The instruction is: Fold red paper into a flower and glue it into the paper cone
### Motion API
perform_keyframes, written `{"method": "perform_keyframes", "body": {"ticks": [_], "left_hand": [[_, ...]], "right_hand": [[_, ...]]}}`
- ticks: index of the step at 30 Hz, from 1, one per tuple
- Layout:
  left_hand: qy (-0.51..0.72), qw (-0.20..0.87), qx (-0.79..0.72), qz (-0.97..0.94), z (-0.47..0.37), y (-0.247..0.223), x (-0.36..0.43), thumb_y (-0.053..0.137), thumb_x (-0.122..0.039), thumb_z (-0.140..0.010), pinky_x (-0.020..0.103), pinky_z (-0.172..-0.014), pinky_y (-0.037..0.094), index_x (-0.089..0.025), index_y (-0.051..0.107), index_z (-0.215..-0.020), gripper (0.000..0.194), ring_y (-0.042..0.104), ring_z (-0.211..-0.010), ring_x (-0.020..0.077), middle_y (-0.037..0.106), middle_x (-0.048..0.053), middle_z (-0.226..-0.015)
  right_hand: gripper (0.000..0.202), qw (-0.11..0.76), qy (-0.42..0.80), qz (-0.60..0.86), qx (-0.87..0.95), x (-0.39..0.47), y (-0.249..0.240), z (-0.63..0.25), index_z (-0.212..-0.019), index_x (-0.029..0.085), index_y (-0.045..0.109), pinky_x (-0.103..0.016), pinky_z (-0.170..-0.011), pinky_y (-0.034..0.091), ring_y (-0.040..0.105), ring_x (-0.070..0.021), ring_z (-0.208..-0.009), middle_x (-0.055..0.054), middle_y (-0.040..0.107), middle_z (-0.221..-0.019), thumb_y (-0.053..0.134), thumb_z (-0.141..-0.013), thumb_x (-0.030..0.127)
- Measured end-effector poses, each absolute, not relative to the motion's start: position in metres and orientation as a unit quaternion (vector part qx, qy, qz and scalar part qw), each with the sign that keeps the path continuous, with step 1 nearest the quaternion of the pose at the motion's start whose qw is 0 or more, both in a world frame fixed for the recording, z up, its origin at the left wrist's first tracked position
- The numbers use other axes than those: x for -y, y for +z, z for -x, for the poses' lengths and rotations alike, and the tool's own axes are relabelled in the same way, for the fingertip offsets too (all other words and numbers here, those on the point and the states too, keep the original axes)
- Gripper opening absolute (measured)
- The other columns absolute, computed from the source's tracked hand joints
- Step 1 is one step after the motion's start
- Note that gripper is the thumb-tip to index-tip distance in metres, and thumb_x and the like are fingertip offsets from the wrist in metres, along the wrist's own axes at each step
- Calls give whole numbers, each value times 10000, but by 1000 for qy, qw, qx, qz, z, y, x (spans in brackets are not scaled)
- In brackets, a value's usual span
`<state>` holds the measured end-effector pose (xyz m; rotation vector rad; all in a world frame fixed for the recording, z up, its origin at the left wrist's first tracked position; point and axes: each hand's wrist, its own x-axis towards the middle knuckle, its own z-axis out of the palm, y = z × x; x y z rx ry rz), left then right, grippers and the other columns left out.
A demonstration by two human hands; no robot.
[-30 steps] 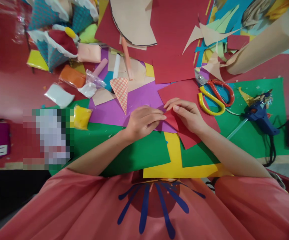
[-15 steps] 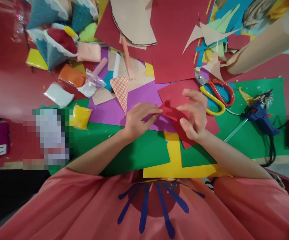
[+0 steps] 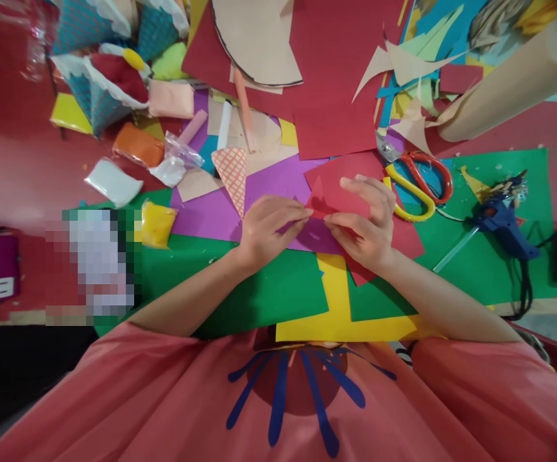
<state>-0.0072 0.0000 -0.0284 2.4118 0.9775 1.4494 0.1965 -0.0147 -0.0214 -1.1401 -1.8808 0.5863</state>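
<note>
Two-handed pinch on a small red piece (image 3: 317, 206), over the meeting of purple sheet (image 3: 278, 183) and red sheet (image 3: 406, 237); full outline hard to tell, near edge running crosswise between fingertips, neither hand clearly nearer. Left hand (image 3: 269, 231) back-up, fingertips closed on one end; right hand (image 3: 369, 234) with thumb and index together at the other, remaining fingers curled above.

Left hand (image 3: 269, 232) and right hand (image 3: 368, 228) pinch, fingertips just apart.
</note>
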Motion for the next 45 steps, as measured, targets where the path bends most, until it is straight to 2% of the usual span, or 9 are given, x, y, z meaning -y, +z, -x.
{"method": "perform_keyframes", "body": {"ticks": [7, 15, 20, 23, 26, 29, 34, 38, 45], "left_hand": [[509, 38, -315, -800, 11, -32, -5, 679, -159, -851, 258, -655, 511, -219, 656, -891, 76, 702, -694, 99, 756, -21, -792], [513, 57, -312, -797, 10, -34, -5, 677, -155, -852, 255, -671, 517, -221, 660, -904, 86, 707, -714, 98, 755, -25, -791], [491, 39, -284, -823, 10, -31, -5, 684, -175, -854, 253, -652, 537, -220, 632, -869, 70, 704, -683, 98, 755, -34, -772], [483, 45, -279, -829, 9, -28, -4, 669, -180, -864, 245, -653, 532, -215, 625, -873, 58, 693, -671, 95, 742, -37, -740], [487, 58, -288, -823, 8, -27, -1, 664, -179, -863, 240, -661, 523, -204, 617, -875, 55, 667, -653, 91, 722, -36, -723], [497, 107, -318, -800, 7, -29, 2, 674, -192, -855, 231, -672, 522, -195, 610, -869, 65, 648, -665, 85, 710, -32, -748], [526, 296, -400, -690, 7, -37, 3, 708, -289, -840, 194, -659, 525, -191, 603, -854, 144, 650, -709, 75, 656, -23, -764], [529, 379, -406, -641, 6, -40, 1, 736, -346, -814, 179, -649, 521, -191, 580, -845, 222, 628, -690, 62, 620, -32, -749], [510, 439, -413, -614, 5, -35, 2, 753, -325, -787, 177, -642, 516, -178, 587, -831, 226, 632, -683, 66, 633, -33, -744]], "right_hand": [[181, 397, 299, 485, 719, 17, -13, -197, -868, 312, 680, -606, -1140, 343, 473, -346, -1351, -33, 625, -1296, 620, -861, 483], [189, 427, 275, 506, 697, 19, -11, -197, -888, 295, 660, -563, -1071, 430, 499, -328, -1326, -61, 658, -1201, 562, -908, 456], [197, 440, 279, 510, 684, 20, -14, -199, -893, 302, 654, -582, -1094, 395, 448, -342, -1361, -62, 654, -1162, 567, -900, 479], [130, 444, 205, 513, 705, 20, -17, -200, -900, 324, 670, -580, -1142, 339, 523, -317, -1278, -54, 672, -1012, 583, -902, 421], [153, 451, 192, 513, 705, 20, -20, -201, -889, 317, 664, -573, -1153, 328, 563, -306, -1211, -60, 664, -989, 561, -912, 426], [132, 463, 234, 483, 706, 18, -20, -200, -940, 307, 630, -551, -1158, 334, 553, -297, -1225, -71, 645, -1111, 560, -913, 415], [260, 473, 286, 452, 701, 11, -20, -195, -1059, 292, 565, -547, -1133, 384, 491, -292, -1305, -93, 535, -1350, 627, -864, 451], [222, 431, 315, 466, 706, 6, -24, -194, -952, 267, 601, -515, -1124, 398, 472, -278, -1328, -87, 517, -1384, 656, -846, 454], [253, 379, 360, 447, 726, 4, -22, -197, -826, 231, 629, -550, -1139, 351, 466, -312, -1345, -80, 538, -1385, 641, -843, 482]]}}
